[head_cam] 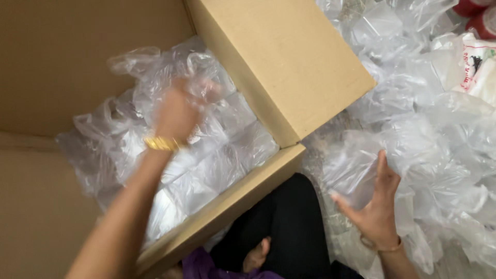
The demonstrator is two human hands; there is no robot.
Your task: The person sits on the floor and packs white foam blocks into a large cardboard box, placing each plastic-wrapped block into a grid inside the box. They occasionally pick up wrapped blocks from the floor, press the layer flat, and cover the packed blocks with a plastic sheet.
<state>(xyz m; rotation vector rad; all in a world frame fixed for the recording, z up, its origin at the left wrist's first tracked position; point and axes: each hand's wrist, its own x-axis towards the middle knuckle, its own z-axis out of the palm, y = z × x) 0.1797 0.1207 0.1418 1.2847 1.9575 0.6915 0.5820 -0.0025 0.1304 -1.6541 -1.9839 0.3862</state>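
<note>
Cardboard box (289, 67) fills the left and centre of the frame, its flaps open, one flap slanting from top centre down toward centre right. Clear plastic bags (227, 150) lie packed inside the box, forming a crumpled, glossy layer across its interior. The left hand (178, 111) is positioned inside the box, in the centre-left area, and appears motion-blurred. Its fingers are closed around a clear plastic bag (204, 85) at the upper edge of the packed layer. A gold bangle (161, 143) sits on the left wrist, and the forearm extends down to the lower left of the frame. The right hand (374, 204) is located at lower right, outside the box, with palm up and fingers spread open. Its fingertips touch the edge of a loose pile of clear plastic bags (429, 134) that covers the right side of the frame; no bag is gripped by this hand. A thin bracelet (385, 248) encircles the right wrist. Black trousers (289, 227) and a bare foot (257, 256) are visible at bottom centre, just beside the near wall of the box. A strip of purple fabric (199, 264) shows at the bottom edge. At upper right, a white printed bag (478, 64) and red objects (475, 13) lie partly cut off by the frame edge.
</note>
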